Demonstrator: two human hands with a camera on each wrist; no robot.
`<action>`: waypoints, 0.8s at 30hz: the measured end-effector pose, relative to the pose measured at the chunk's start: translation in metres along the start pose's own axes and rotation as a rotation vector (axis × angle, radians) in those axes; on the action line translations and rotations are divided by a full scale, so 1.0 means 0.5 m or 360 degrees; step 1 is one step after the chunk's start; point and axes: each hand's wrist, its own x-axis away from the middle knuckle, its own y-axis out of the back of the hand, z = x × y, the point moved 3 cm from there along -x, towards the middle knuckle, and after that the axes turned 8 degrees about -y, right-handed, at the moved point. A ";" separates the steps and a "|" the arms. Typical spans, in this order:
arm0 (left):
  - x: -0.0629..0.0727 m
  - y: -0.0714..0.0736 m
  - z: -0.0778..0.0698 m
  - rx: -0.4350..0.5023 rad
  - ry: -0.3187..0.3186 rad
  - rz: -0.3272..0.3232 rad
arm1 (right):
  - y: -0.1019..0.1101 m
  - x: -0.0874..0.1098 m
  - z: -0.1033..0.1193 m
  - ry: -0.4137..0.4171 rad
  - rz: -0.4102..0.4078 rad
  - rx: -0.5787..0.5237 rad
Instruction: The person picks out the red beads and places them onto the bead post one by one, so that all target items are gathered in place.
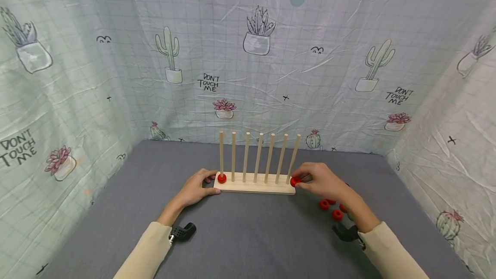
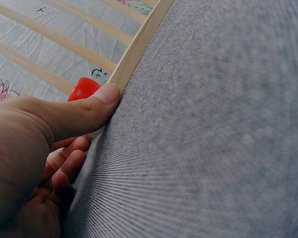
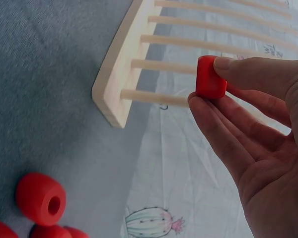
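A pale wooden peg board [image 1: 253, 188] with several upright pegs stands on the grey table. My left hand [image 1: 196, 187] grips its left end, the thumb along the front edge in the left wrist view and the other fingers behind, partly hidden. At the foot of the leftmost peg sits a red bead [image 1: 221, 178], also partly visible past the left thumb [image 2: 97, 101]. Between thumb and fingertips, my right hand [image 1: 323, 181] pinches another red bead [image 3: 210, 82], raised off the table close to the rightmost peg. In the right wrist view this bead is side-on, its hole unseen.
Several loose red beads [image 1: 337, 215] lie on the table to the right, partly under the right forearm. A bit of a green piece [image 1: 350, 216] shows beside them. Cactus-printed cloth [image 1: 271, 76] hangs behind the table and along both sides.
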 end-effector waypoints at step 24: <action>-0.002 -0.001 0.003 0.0002 0.0002 0.0003 | -0.019 -0.048 0.064 0.0056 0.0009 -0.0031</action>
